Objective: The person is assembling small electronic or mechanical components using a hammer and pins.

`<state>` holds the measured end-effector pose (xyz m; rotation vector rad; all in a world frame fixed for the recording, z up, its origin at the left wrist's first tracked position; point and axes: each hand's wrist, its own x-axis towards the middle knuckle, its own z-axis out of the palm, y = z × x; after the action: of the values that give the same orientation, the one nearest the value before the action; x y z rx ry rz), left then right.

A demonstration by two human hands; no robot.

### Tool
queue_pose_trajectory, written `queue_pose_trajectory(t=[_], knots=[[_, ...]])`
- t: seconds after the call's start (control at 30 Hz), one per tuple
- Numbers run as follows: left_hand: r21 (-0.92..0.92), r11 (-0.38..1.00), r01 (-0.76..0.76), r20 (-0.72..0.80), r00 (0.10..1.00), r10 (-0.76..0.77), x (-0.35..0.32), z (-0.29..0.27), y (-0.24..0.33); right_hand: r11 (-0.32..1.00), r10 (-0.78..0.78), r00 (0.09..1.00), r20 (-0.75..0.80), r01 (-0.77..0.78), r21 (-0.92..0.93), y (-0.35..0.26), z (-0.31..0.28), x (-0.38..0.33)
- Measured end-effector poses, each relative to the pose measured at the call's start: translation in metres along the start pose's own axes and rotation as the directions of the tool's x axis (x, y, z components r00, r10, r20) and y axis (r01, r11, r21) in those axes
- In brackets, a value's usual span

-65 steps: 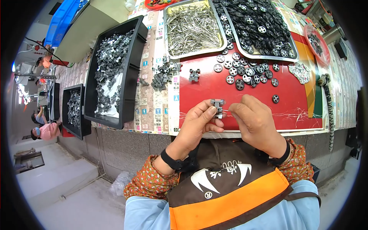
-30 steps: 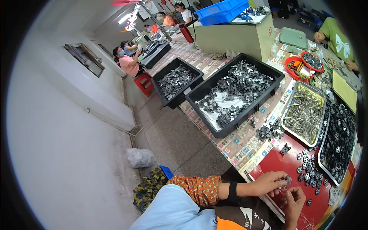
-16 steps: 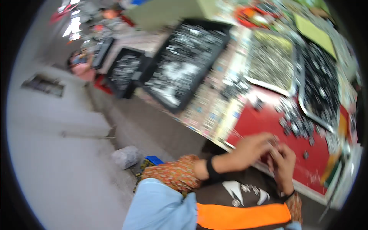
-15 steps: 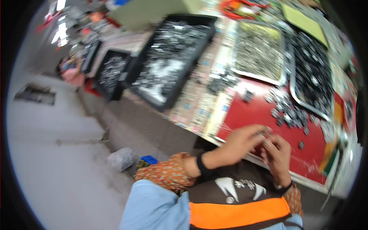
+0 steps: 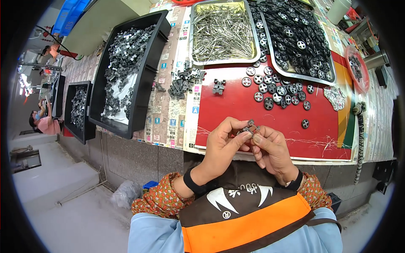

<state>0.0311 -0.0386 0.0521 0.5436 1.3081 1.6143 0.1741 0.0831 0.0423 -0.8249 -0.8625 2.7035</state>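
Note:
Over the front edge of the red board (image 5: 236, 105), my left hand (image 5: 220, 145) pinches a small dark grey plastic part (image 5: 252, 125) between thumb and fingers. My right hand (image 5: 274, 154) meets it from the other side, thumb and fingertips closed at the part's near end. Whether the right fingertips also hold a smaller piece is hidden. Beyond the hands lie loose black toy wheels (image 5: 276, 97) with silver spoked hubs, and two like plastic parts (image 5: 218, 87) sit on the board's far left.
A metal tray of thin metal pins (image 5: 223, 31) and another heaped with black wheels (image 5: 299, 42) stand at the back. Left are a plastic-part pile (image 5: 183, 80), a large black bin (image 5: 139, 101) and a smaller bin (image 5: 86, 122). A pink bowl (image 5: 358, 76) is right. Someone in pink (image 5: 48, 125) is far left.
The view has shifted and sharpened, so the table appears further left and straighter. Both hands stay together in front of the red board, and the part between them now shows plainly.

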Motion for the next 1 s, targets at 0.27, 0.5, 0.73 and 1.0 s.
queue_pose_trajectory(t=[0.27, 0.5, 0.73, 1.0], knots=[[-0.095, 0.989, 0.113, 0.064, 0.992, -0.107, 0.004, -0.002, 0.007, 0.993, -0.074, 0.997, -0.006, 0.073, -0.09, -0.002, 0.001, -0.003], [-0.079, 0.989, 0.128, 0.05, 0.991, -0.124, 0.004, -0.009, 0.008, 0.844, -0.057, 0.997, -0.055, 0.019, -0.535, -0.034, 0.006, -0.006], [-0.033, 0.995, 0.091, -0.096, 0.991, -0.094, 0.012, -0.023, 0.005, -0.277, -0.523, 0.805, 0.28, 0.151, -0.949, -0.068, -0.024, 0.024], [-0.019, 0.996, 0.087, -0.154, 0.984, -0.089, 0.012, -0.027, -0.008, -0.345, -0.517, 0.781, 0.349, 0.184, -0.921, -0.063, -0.026, 0.047]])
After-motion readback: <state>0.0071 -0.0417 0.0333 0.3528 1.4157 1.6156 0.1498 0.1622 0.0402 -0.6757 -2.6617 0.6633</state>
